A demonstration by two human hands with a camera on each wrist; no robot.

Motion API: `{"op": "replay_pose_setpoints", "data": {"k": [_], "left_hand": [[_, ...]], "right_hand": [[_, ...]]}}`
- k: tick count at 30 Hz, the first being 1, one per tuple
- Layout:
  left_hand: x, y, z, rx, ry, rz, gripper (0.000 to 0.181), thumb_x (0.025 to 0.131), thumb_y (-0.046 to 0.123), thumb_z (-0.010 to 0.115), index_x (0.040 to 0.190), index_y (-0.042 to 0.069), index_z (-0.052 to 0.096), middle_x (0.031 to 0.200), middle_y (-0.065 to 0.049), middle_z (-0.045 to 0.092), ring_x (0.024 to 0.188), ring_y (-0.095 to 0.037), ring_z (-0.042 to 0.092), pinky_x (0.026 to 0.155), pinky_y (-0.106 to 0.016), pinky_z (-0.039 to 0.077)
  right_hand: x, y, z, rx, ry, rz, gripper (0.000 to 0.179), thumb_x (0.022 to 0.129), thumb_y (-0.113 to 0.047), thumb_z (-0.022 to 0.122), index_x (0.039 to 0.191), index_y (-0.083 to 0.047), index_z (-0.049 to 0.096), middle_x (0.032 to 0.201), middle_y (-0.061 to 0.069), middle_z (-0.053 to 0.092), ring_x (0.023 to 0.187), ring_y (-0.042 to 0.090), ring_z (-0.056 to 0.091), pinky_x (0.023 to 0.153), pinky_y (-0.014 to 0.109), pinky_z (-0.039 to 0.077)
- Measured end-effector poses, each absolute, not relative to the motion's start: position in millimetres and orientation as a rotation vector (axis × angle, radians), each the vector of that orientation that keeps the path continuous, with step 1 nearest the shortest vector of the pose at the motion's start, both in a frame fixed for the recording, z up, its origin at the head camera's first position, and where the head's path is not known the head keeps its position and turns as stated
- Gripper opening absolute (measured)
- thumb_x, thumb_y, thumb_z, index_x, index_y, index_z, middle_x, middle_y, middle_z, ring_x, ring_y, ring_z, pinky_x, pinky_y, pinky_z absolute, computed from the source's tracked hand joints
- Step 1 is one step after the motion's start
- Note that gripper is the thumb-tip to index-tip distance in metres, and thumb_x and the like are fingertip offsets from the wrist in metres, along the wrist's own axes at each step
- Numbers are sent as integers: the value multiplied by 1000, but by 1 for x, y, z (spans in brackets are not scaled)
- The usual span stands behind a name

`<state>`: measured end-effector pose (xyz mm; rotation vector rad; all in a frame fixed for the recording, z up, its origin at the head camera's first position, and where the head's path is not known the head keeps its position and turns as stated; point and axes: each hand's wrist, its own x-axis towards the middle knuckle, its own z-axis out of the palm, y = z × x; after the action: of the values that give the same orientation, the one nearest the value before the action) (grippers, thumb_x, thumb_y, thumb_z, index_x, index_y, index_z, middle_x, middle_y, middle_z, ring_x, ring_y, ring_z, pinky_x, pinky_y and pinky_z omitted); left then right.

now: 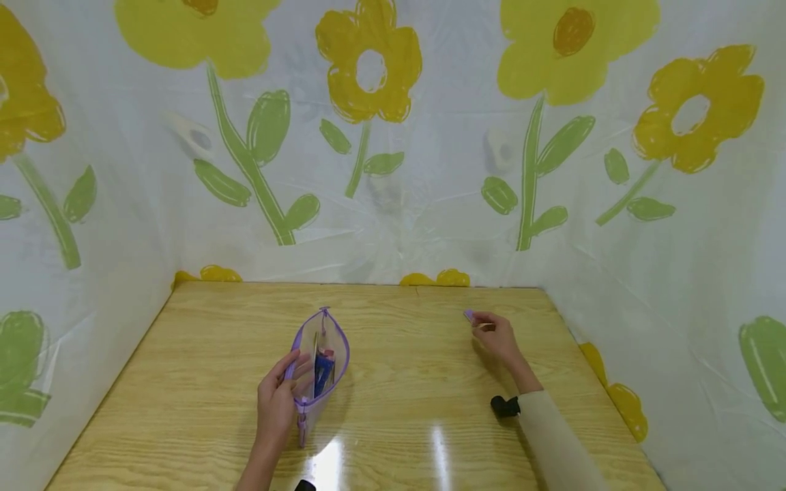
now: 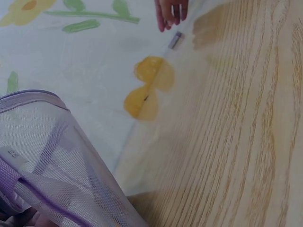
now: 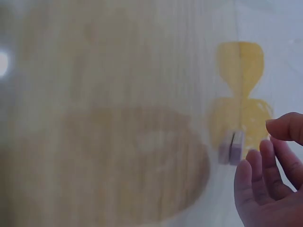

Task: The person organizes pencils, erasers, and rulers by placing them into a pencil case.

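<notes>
My left hand [image 1: 278, 399] grips the left side of a see-through mesh pouch [image 1: 334, 335] with purple edging, its zipper undone and its mouth spread. Inside lie a blue item [image 1: 323, 373] and a small pinkish one; their kinds are unclear. In the left wrist view the mesh pouch [image 2: 61, 142] fills the lower left. Toward the far right of the table is my right hand [image 1: 499, 339], thumb and fingers parted. Just beyond its fingertips is a small purple block [image 3: 236, 149]. The left wrist view shows the block [image 2: 175, 40] a little apart from the fingers.
The wood-grain table [image 1: 399, 382] is glossy and mirrors lights and flowers. A white flowered sheet [image 1: 430, 225] encloses its back and both sides. Black wrist gear [image 1: 505, 406] sits by the right cuff.
</notes>
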<state>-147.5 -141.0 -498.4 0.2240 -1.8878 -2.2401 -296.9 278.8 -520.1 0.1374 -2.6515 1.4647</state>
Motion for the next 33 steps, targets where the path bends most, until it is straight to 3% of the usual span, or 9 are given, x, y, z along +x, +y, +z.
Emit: {"op": "replay_pose_setpoints", "data": {"k": [9,18,26,33], "left_hand": [[-146,-142,-499,260,-1879,-2251,60,90,-16,22,147,-12,40,142,-34,51,108,-4,67,95,-23,58],[-147,-144,-499,243,-1871,-2240,60,90,-16,21,147,-13,40,141,-34,51,108,-4,67,96,-25,58],[-147,-145,-499,249,-1857,-2252,60,90,-17,21,147,-14,39,142,-35,51,107,-4,67,95,-24,59],[-147,-145,-499,259,-1853,-2261,61,90,-17,21,147,-13,40,142,-34,51,108,-6,68,95,-25,59]], "right_hand": [[-312,287,-524,35,-2744,1388,40,94,0,64,132,11,59,128,32,58,107,42,61,83,39,60],[-325,289,-527,9,-2848,1336,45,93,-8,66,133,12,58,129,32,60,118,44,56,103,55,51],[-332,289,-532,4,-2879,1361,38,92,-12,73,124,7,65,125,25,64,111,35,60,96,47,53],[-331,287,-526,-66,-2930,1320,42,92,-19,74,122,8,64,123,26,62,112,39,58,97,50,53]]}}
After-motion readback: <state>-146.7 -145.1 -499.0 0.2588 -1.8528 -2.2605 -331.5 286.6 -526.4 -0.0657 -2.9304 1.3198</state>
